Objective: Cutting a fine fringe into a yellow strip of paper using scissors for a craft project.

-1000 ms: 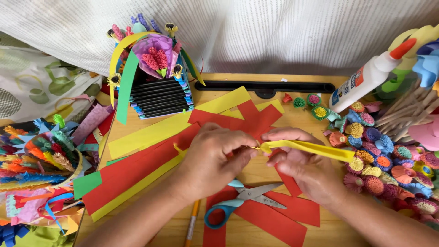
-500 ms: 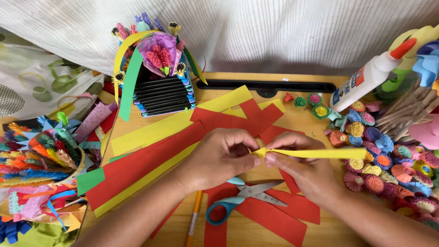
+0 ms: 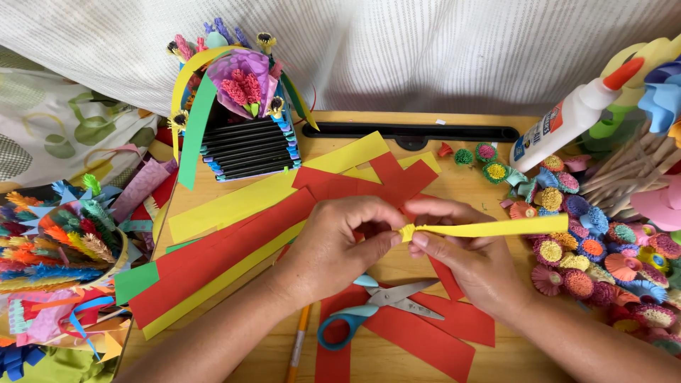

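Observation:
My left hand [image 3: 340, 245] and my right hand [image 3: 464, 255] meet over the middle of the wooden table [image 3: 468, 184]. Between their fingertips they pinch a yellow paper strip [image 3: 496, 228] at its rolled left end. The strip's free length runs straight out to the right, level with the table. Under my hands lie long red paper strips [image 3: 234, 252] and yellow paper strips [image 3: 248, 202], fanned out toward the left. Blue-handled scissors [image 3: 376, 305] lie shut just below my hands, on red strips.
A white glue bottle [image 3: 567, 124] leans at the back right. Several small rolled paper flowers [image 3: 582, 248] cover the right side. A black paper basket [image 3: 241, 145] with paper flowers stands at the back left. Colourful paper craft [image 3: 64, 248] fills the left edge. An orange pencil [image 3: 298, 347] lies near the front.
The camera view has shifted slightly. My hands have stayed together on the strip's left end, which now looks more tightly rolled, and the strip lies more level than a second ago.

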